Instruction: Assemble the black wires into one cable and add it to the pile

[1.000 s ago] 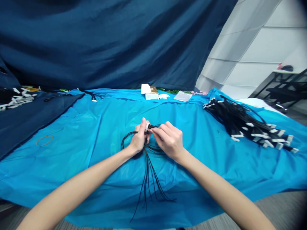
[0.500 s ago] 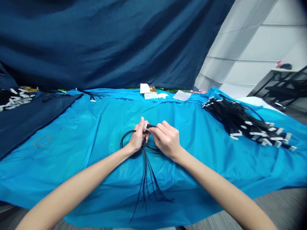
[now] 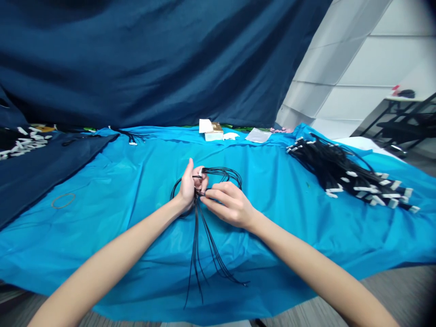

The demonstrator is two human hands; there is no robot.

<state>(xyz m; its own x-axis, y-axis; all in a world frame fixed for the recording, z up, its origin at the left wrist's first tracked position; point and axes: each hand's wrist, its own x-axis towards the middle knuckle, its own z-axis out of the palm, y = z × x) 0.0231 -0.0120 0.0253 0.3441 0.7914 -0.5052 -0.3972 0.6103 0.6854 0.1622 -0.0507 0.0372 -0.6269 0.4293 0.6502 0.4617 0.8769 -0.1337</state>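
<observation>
A black wire harness (image 3: 226, 172) is held in a loop above the blue cloth, with a white connector (image 3: 200, 172) at one end. My left hand (image 3: 190, 185) is closed around the gathered wires near the connector, its thumb pointing up. With fingertips pinched, my right hand (image 3: 227, 203) grips the wires just right of my left hand's fingers. Loose wire ends (image 3: 207, 250) fan downward from below the hands. The exact spot of the right fingertips' hold is partly hidden.
On the right lies a big pile of black harnesses (image 3: 330, 163) with white connectors. More connectors (image 3: 27, 143) lie on dark cloth at left. A small box (image 3: 214, 135) and a clear plastic bag (image 3: 259, 135) sit at the back. A thin ring (image 3: 63, 200) rests on the blue cloth (image 3: 143, 181).
My right hand has moved from the wires beside the connector down to the gathered wires. The wire loop now stands open at the upper right. My left hand has shifted slightly left.
</observation>
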